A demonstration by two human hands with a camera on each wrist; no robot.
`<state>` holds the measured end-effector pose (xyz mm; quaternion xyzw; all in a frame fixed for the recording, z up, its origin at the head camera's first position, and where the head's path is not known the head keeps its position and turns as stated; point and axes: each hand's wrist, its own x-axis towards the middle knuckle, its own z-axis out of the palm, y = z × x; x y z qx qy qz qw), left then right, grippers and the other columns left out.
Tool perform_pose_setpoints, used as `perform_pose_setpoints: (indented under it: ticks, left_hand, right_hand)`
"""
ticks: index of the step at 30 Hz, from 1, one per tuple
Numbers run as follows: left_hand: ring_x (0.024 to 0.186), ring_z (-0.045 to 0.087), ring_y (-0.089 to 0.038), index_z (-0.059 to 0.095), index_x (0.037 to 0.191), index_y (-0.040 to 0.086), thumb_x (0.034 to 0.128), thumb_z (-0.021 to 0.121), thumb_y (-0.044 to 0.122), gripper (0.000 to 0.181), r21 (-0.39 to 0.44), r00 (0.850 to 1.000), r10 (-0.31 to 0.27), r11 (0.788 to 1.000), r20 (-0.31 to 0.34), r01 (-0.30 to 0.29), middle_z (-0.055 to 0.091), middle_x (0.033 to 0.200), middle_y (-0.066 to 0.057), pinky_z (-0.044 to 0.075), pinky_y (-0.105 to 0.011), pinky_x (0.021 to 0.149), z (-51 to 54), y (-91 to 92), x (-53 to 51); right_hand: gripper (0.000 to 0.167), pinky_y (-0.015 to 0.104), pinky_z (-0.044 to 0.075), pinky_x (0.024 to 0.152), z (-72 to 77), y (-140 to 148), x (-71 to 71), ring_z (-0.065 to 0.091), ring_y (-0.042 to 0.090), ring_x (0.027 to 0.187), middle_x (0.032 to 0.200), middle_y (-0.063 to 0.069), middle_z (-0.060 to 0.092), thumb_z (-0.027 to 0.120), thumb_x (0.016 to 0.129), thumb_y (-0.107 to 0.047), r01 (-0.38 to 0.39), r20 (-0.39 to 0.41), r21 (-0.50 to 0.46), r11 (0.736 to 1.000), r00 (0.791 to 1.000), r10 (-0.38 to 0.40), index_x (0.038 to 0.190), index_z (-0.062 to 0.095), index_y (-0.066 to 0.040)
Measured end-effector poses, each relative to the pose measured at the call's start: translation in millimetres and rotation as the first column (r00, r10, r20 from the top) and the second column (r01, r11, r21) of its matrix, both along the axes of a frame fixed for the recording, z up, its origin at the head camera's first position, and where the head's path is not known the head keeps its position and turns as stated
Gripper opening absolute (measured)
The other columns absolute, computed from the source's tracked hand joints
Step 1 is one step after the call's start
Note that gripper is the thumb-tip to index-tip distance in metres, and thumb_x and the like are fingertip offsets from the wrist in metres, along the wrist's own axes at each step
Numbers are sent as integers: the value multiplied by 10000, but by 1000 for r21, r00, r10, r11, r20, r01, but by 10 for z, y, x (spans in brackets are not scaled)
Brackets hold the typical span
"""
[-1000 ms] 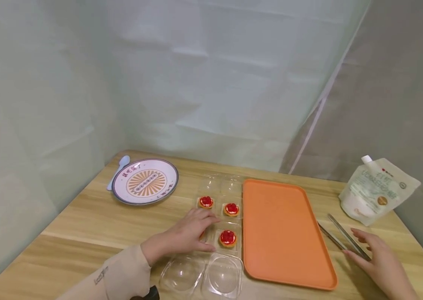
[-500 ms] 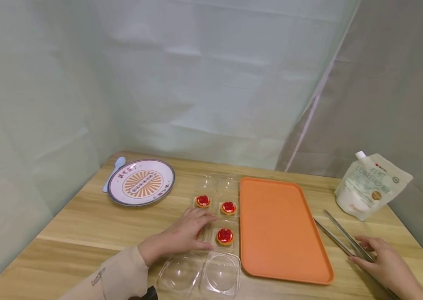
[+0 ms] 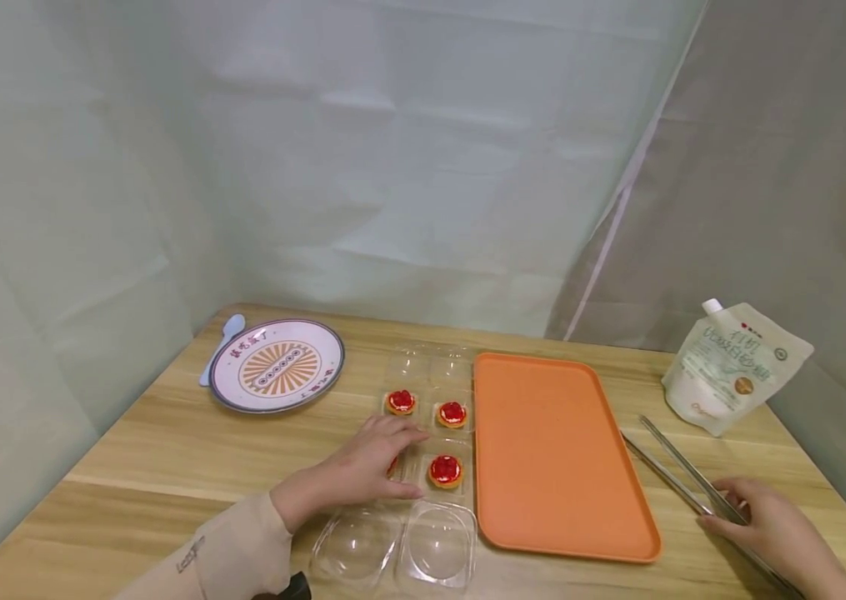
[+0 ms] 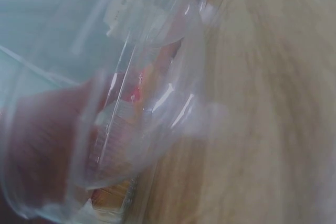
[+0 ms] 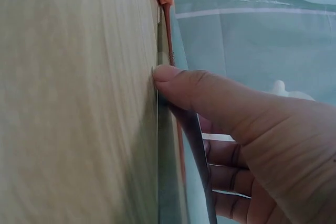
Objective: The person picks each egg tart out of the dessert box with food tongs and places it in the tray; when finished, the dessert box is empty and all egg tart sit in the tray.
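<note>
My left hand [image 3: 362, 463] rests over a clear plastic container [image 3: 462, 450], its thumb and fingers spread around a red-topped tart [image 3: 392, 466] that it mostly hides. Three more tarts show in the container compartments: a near right tart [image 3: 446, 472], a far right tart [image 3: 452, 414] and a far left tart [image 3: 401, 402]. At the right, my right hand [image 3: 775, 525] holds metal tongs [image 3: 681, 460] between thumb and fingers, the tips apart and lying by the tray. In the right wrist view, the thumb [image 5: 210, 90] presses toward the dark tongs arm [image 5: 195, 140]. Clear plastic blurs the left wrist view.
An orange tray [image 3: 558, 458] lies between the container and tongs. Clear domed lids [image 3: 438, 546] spread toward the near edge. A patterned plate [image 3: 277, 367] and pale blue spoon [image 3: 223, 346] are at the far left. A white spouted pouch [image 3: 733, 367] stands at the right.
My right hand has closed around the tongs, having been above them with fingers parted. The left hand keeps its place at the container. The head view has shifted slightly right.
</note>
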<state>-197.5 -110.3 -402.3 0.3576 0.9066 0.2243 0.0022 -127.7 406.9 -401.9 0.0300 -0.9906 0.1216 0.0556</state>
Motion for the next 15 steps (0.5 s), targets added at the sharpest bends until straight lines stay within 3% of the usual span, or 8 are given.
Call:
perform_pose_setpoints:
  ticks: [10,15]
  left_hand:
    - [1318,428,-316,525,1353,87,760,761,444,731,-6,1000,1,1000,-4,-1,516,1391,-123,255,-543,1165,-5,-10,-3]
    - [1311,435,-313,527,1350,87,764,761,437,722,-8,1000,-6,1000,-14,6,522,1382,-117,267,-538,1160,-11,-7,1]
  right_hand:
    - [430,236,382,536,-39,6,-10,409,-16,635,779,-12,591,797,755,-310,6,-4,36,999,1000,-6,1020,665,3]
    - [448,254,415,548,-43,42,11,472,-8,657,814,18,646,796,754,-329,-1,-39,53,999,999,3,1025,666,3]
